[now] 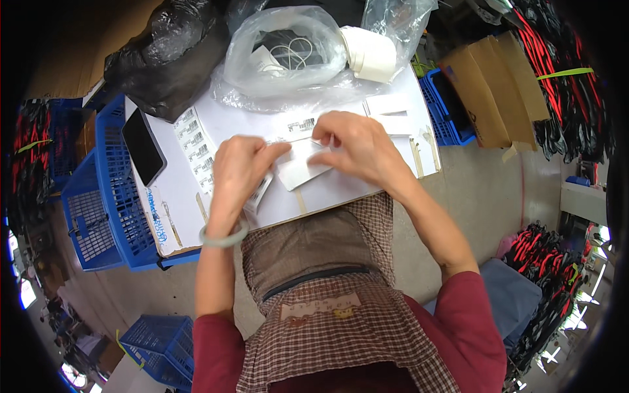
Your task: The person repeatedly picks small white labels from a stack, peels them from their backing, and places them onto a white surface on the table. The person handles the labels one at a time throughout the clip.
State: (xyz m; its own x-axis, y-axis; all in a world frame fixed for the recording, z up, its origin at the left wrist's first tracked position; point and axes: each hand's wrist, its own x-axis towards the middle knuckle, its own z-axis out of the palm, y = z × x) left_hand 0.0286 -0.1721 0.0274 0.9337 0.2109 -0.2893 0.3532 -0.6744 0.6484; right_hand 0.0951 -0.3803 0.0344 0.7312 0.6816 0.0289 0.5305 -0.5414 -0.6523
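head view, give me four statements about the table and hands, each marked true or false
1. A barcode label sheet lies between the phone and the left hand. True.
2. The bracelet is on the right wrist. False: the bracelet is on the left wrist.
3. The black bag lies right of the clear bag. False: the black bag lies left.
4. The right hand is at a white piece over the table. True.

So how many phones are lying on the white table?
1: the black phone, at the left side of the white table, beside the sheet of barcode labels. Any under the black bag would be hidden.
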